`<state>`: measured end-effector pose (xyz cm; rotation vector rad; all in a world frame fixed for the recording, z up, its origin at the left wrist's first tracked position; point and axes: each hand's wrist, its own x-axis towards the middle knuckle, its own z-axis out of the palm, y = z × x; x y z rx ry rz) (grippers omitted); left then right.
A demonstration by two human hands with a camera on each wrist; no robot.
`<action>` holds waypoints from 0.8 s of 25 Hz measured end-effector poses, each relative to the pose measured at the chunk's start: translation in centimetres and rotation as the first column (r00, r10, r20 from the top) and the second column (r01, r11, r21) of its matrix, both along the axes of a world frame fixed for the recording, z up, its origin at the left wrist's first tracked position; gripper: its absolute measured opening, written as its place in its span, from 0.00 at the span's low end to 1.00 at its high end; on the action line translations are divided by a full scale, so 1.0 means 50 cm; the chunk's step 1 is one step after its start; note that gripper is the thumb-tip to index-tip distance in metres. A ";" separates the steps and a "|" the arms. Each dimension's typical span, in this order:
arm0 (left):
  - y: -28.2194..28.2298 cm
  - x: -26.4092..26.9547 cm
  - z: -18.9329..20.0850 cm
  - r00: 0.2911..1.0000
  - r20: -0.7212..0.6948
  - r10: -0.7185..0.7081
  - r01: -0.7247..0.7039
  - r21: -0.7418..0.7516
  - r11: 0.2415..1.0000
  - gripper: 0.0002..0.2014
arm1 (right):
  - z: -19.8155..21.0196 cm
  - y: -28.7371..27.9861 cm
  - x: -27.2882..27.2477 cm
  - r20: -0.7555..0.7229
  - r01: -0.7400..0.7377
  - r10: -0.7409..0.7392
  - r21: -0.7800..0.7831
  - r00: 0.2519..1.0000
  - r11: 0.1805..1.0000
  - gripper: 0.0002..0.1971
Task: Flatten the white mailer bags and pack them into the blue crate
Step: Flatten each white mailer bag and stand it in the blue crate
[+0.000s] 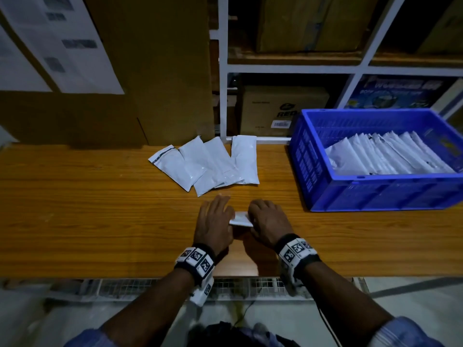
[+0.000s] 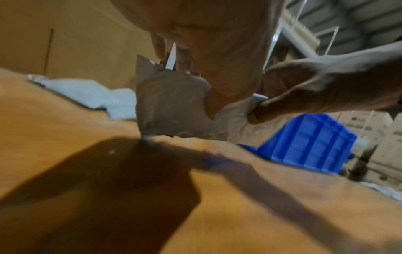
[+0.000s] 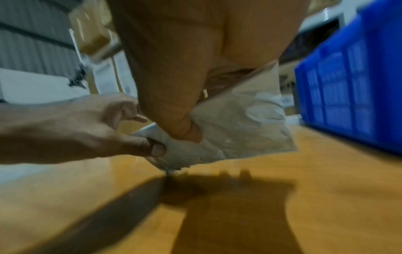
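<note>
Both hands are gripping one white mailer bag point(image 1: 241, 218) at frame centre.
Left hand point(image 1: 215, 222) and right hand point(image 1: 269, 221) are pinching it, fingers clamped, above the wooden table point(image 1: 100, 209); blue crate point(image 1: 375, 196) sitting right.

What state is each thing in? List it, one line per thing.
Held mailer bag: lifted off the table, gripped by both hands.
Left hand: grips the bag's left end.
Right hand: pinches the bag's right end.
Loose mailer bags: four, lying overlapped on the wooden table.
Blue crate: partly filled with a row of leaning mailer bags.
</note>
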<state>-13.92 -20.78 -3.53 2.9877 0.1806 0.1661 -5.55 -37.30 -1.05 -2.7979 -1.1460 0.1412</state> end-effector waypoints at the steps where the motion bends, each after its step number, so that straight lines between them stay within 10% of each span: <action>1: -0.006 -0.013 -0.018 0.999 -0.039 -0.012 0.010 -0.038 0.999 0.18 | -0.024 -0.005 -0.012 -0.056 0.025 -0.026 -0.016 0.998 1.000 0.18; 6: -0.032 -0.064 -0.108 0.970 -0.240 -0.046 -0.020 -0.266 0.964 0.18 | -0.128 -0.033 -0.068 -0.460 0.043 -0.146 -0.227 0.876 0.973 0.52; 11: -0.027 -0.070 -0.130 0.985 -0.174 -0.007 -0.063 -0.393 0.918 0.16 | -0.140 -0.023 -0.081 -0.312 0.115 -0.119 -0.029 0.943 0.993 0.32; 20: -0.062 -0.042 -0.142 0.992 -0.112 0.052 -0.061 -0.076 0.995 0.33 | -0.194 -0.010 -0.091 -0.292 0.160 -0.171 -0.061 0.941 0.985 0.29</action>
